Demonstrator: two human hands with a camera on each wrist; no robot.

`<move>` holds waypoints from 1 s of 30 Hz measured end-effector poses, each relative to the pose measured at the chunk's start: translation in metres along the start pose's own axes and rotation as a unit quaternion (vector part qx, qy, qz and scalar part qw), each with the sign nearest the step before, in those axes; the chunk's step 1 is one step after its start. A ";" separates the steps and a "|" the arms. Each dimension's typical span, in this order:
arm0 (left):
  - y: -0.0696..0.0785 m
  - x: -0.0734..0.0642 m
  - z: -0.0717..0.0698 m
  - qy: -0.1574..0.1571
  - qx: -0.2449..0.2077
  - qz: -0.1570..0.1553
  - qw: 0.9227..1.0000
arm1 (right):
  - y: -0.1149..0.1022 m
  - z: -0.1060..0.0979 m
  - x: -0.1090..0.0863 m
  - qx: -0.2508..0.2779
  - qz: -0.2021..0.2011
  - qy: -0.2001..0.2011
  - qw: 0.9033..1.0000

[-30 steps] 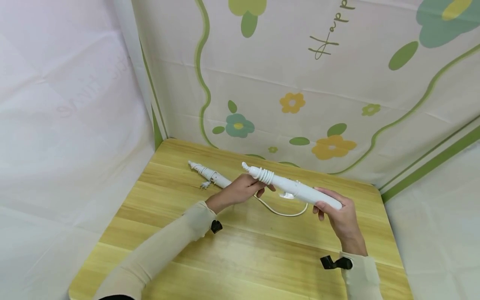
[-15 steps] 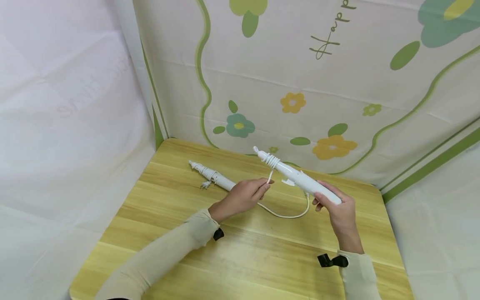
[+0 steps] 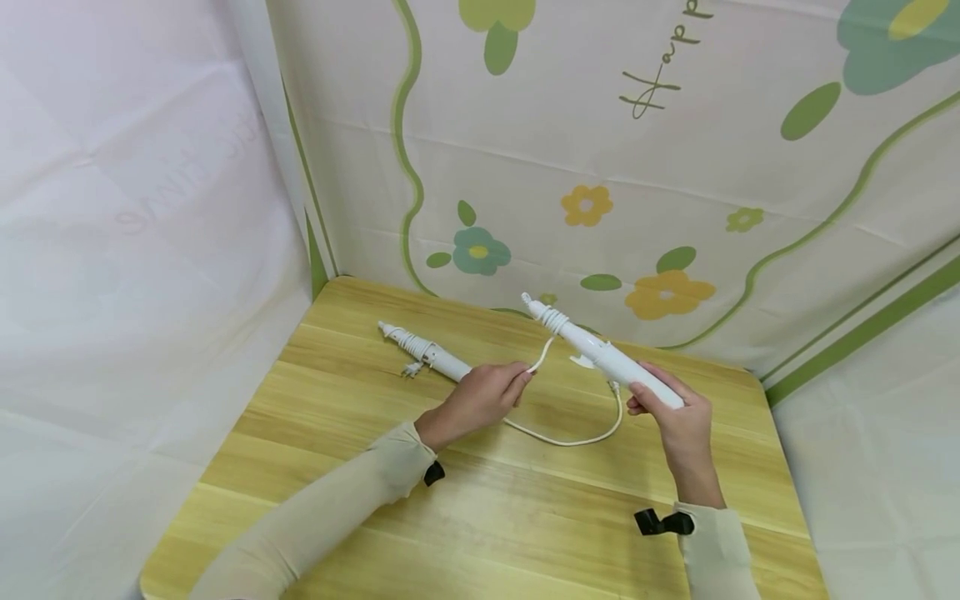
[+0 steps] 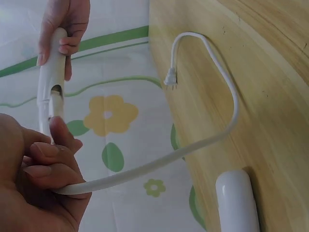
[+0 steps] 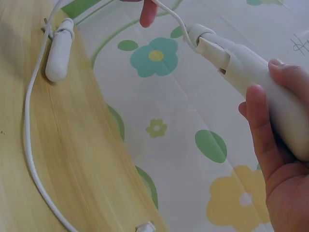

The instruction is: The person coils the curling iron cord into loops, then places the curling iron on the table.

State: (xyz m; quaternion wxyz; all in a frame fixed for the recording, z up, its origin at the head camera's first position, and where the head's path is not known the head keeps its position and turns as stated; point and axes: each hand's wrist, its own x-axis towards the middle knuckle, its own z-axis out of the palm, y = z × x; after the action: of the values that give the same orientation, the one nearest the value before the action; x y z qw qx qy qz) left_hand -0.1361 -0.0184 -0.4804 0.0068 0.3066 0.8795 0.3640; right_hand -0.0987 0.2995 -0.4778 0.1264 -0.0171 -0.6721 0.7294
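My right hand [image 3: 684, 421] grips a white curling iron [image 3: 618, 364] by its thick end, raised above the table and tilted up to the left. White cord [image 3: 553, 319] is coiled several turns around its narrow far end. My left hand [image 3: 480, 398] pinches a length of that cord, pulled off the coil. The loose part loops down onto the wood and ends in a two-pin plug [image 4: 171, 77], seen in the left wrist view. A second white curling iron [image 3: 431, 352] lies on the table behind my left hand, its cord wound around it; my hand hides part of it.
The wooden table [image 3: 480, 517] has rounded corners. A white cloth wall [image 3: 675, 208] with printed flowers stands at its far edge, and further cloth walls [image 3: 150, 333] flank both sides. The second iron's plug [image 3: 411, 368] lies next to it.
My left hand has taken hold of the cord and drawn it left, away from the coil. The held curling iron has tipped up more steeply and its coiled end has moved right.
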 end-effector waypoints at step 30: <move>-0.015 0.025 -0.077 0.015 0.203 0.286 0.936 | -0.006 -0.016 -0.016 -0.202 0.034 -0.219 0.954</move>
State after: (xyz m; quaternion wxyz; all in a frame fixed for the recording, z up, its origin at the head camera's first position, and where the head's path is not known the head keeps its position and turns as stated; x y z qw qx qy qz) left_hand -0.1826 -0.0621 -0.4277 -0.1731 0.5342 0.8100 0.1688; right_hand -0.0794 0.3118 -0.4757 -0.0548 0.0944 -0.8154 0.5685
